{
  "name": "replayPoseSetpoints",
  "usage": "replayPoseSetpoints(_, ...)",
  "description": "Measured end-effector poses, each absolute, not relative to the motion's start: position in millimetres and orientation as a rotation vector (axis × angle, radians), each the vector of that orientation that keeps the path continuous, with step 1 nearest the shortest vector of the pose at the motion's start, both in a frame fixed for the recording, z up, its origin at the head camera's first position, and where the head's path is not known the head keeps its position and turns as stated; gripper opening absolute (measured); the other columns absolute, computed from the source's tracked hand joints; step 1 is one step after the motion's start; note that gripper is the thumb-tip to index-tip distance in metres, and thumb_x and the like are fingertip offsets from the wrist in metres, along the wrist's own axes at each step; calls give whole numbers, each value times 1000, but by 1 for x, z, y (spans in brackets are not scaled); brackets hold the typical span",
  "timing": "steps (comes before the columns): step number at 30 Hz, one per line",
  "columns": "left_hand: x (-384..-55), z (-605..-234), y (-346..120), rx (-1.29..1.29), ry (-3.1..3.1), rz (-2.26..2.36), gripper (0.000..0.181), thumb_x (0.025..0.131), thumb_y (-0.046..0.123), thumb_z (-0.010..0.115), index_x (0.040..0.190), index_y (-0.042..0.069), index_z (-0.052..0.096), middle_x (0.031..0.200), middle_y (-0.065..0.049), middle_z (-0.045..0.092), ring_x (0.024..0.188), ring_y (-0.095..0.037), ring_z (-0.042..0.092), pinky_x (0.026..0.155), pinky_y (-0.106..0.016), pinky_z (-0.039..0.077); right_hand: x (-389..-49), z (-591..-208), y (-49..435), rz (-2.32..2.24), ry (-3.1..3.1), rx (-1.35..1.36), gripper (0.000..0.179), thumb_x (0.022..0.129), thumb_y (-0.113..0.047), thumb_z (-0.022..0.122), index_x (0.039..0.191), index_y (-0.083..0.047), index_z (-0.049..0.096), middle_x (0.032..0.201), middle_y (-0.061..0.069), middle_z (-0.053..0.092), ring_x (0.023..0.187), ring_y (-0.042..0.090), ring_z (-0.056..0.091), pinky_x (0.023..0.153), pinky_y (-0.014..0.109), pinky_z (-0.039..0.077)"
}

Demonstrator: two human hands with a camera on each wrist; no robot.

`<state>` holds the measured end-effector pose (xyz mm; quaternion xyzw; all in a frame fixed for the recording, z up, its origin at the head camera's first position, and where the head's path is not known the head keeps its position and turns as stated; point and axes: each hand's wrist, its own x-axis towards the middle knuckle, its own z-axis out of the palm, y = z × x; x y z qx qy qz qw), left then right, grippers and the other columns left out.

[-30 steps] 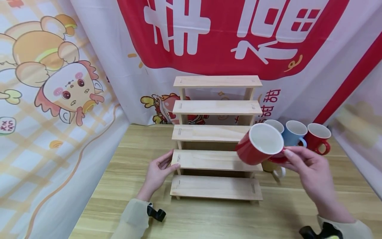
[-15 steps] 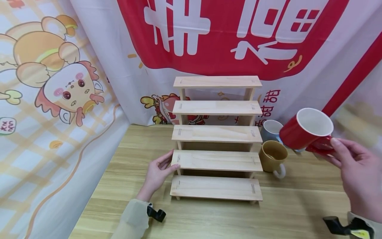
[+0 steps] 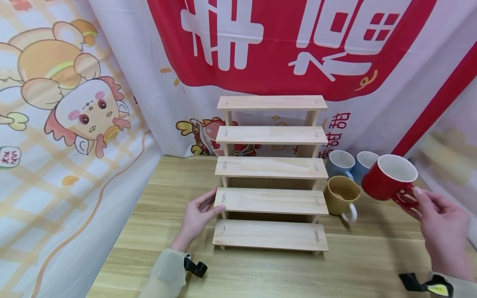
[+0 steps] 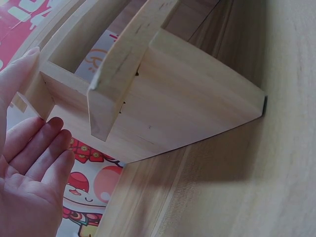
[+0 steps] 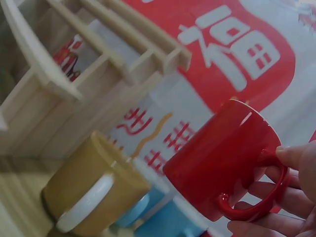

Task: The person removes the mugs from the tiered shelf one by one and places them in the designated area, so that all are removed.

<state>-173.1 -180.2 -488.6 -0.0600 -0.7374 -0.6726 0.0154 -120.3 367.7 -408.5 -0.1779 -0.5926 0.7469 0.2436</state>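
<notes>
A stepped wooden rack (image 3: pixel 270 236) with several shelves stands mid-table in the head view. My left hand (image 3: pixel 195 217) holds the left end of its second shelf from the front, thumb on top and fingers at the end. In the left wrist view, the left hand (image 4: pixel 37 168) has its fingertips right at the wooden end. With the thumb and fingers on its handle, my right hand (image 3: pixel 443 223) holds a red mug (image 3: pixel 384 182), tilted, mouth up, right of the rack. In the right wrist view this red mug (image 5: pixel 222 163) is above the mustard mug (image 5: pixel 98 182).
Right of the rack stand a mustard mug (image 3: pixel 337 198) with a white handle, a grey-blue mug (image 3: pixel 338 169) and a blue mug (image 3: pixel 359 169). The held mug hides the spot beside them. Printed cloth (image 3: pixel 372 116) hangs behind and at both sides of the wooden table (image 3: pixel 156 207).
The held red mug has moved right, away from the front of the rack, then slightly down, uncovering the mustard mug and covering the other red mug. My left hand has stayed on the shelf.
</notes>
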Motion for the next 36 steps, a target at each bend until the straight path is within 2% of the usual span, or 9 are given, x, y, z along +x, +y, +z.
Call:
replayPoseSetpoints(13,-172,-487,-179,-189,-2287,-2102,73,80,22,90,142,4,57,146,-12,54,133,-26,52,108,-25,44,-122,-468,376,2126,-1637,-553,5,94,-14,75,94,-10,78,85,-3,76,76,9,74,62,27,61)
replayPoseSetpoints(20,-172,-487,-178,-177,-2296,-2103,73,80,24,90,142,5,57,147,-11,54,134,-24,51,108,-25,44,-125,-483,374,2134,-1631,-592,6,94,-14,75,93,-9,78,86,-6,76,77,8,74,64,25,61)
replayPoseSetpoints(28,-172,-487,-177,-175,-2301,-2097,74,80,26,90,143,5,57,147,-11,54,134,-25,51,109,-26,43,-124,-492,373,1967,-1804,-786,7,93,-25,77,88,-19,77,78,-16,73,72,-3,69,59,16,59)
replayPoseSetpoints(36,-174,-490,-180,-164,-2301,-2088,74,79,25,90,143,6,57,148,-9,53,135,-27,51,107,-25,44,-123,-496,370,1841,-2012,-843,11,91,-33,79,86,-23,78,74,-20,71,71,-7,66,57,9,53)
